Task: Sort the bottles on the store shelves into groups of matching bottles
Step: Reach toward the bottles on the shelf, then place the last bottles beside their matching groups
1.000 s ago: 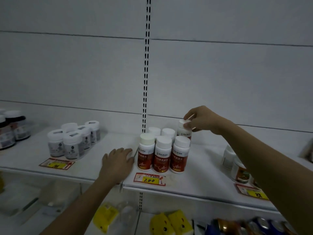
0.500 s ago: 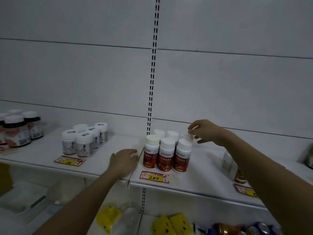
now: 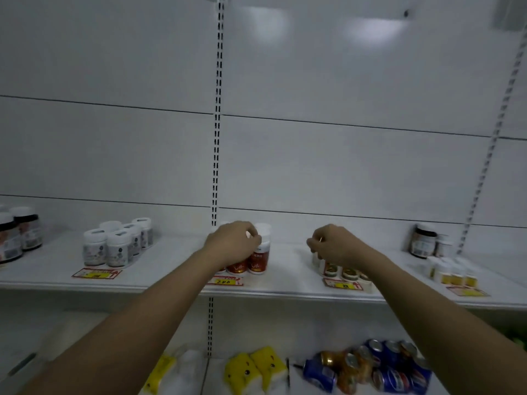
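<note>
Head view: shelf (image 3: pixel 171 283) bottles mostly grouped already. Left hand (image 3: pixel 232 243) curls over the red-label bottles (image 3: pixel 258 259) at the slotted upright (image 3: pixel 218 138). Right hand (image 3: pixel 332 242), fingers curled, sits atop green-label bottles (image 3: pixel 340 272) right of it; actual grasp unclear. Grey-label bottles (image 3: pixel 117 246) left; sorting looks nearly finished.

A white shelf (image 3: pixel 176 277) runs across the whole view in front of a white back wall. On it, from left to right, stand dark jars (image 3: pixel 17 235) with white lids at the far left, a group of white bottles (image 3: pixel 117 242), red-labelled bottles (image 3: pixel 258 258) near the middle, small bottles with green and orange labels (image 3: pixel 340 270), small yellow-labelled bottles (image 3: pixel 453 273), and a dark jar (image 3: pixel 425 240) near the wall at the right. Price tags (image 3: pixel 95 273) lie along the near edge.
</note>
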Tool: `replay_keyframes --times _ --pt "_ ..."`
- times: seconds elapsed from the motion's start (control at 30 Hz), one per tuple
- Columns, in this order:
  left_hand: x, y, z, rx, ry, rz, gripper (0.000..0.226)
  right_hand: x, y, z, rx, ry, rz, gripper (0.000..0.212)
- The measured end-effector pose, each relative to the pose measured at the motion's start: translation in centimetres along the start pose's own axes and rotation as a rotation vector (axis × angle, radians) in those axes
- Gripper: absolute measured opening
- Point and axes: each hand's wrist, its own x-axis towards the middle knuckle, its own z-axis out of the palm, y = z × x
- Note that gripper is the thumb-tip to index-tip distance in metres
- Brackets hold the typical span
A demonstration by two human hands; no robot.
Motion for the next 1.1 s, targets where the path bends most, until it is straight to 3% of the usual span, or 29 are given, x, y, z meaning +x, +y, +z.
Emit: replay_keyframes --times 0.27,0.7,0.87,1.1 --pt "-3.4 11.6 6.2 -0.043 -0.116 0.124 0.027 -6.2 8.1 -2.8 -0.043 0.001 0.071 0.035" --pt "-7.1 32.9 20.2 -0.114 -0.165 0.157 0.027 -16.7 31.1 -11.1 -0.020 0.033 0.165 0.031" --pt "-6.3 37.3 23.1 -0.100 -0.157 0.138 0.030 -16.2 35.7 -13.6 -0.005 0.083 0.145 0.032" --pt "-3.1 39.2 26.4 -0.143 -0.149 0.128 0.027 -13.0 40.1 -11.7 0.106 0.064 0.124 0.023"
